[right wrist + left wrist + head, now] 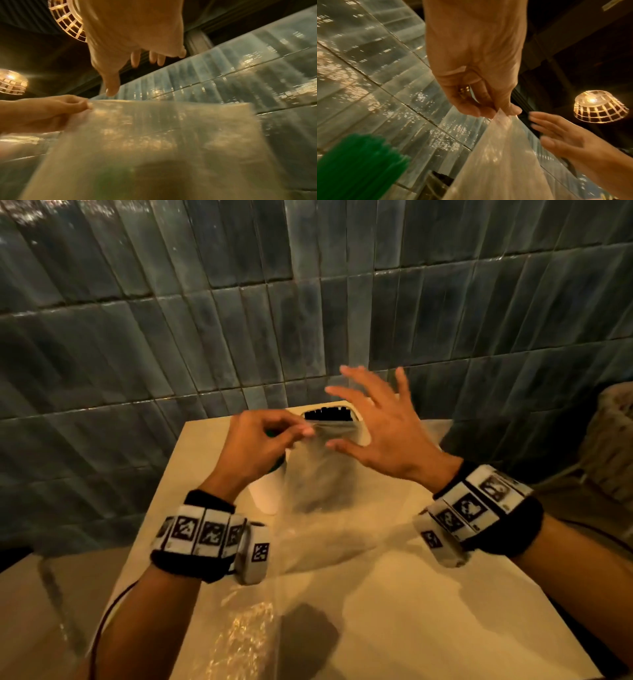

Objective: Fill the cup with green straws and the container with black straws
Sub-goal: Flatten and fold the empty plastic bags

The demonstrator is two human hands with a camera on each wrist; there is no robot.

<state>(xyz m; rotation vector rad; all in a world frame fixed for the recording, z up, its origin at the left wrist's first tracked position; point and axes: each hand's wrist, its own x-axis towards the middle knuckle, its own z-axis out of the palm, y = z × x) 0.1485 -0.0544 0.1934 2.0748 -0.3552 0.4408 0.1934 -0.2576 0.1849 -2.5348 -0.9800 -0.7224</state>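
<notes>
The left hand (255, 441) pinches the top corner of a clear plastic bag (317, 474), which hangs above the worktop (428, 594). The right hand (383, 426) hovers beside the bag, fingers spread, holding nothing. The white cup (265, 496) with green straws (358, 162) stands below the left hand. The container (356, 414) with black straws (327, 414) stands behind the bag.

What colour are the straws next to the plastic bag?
Green straws, clearest in the left wrist view.
</notes>
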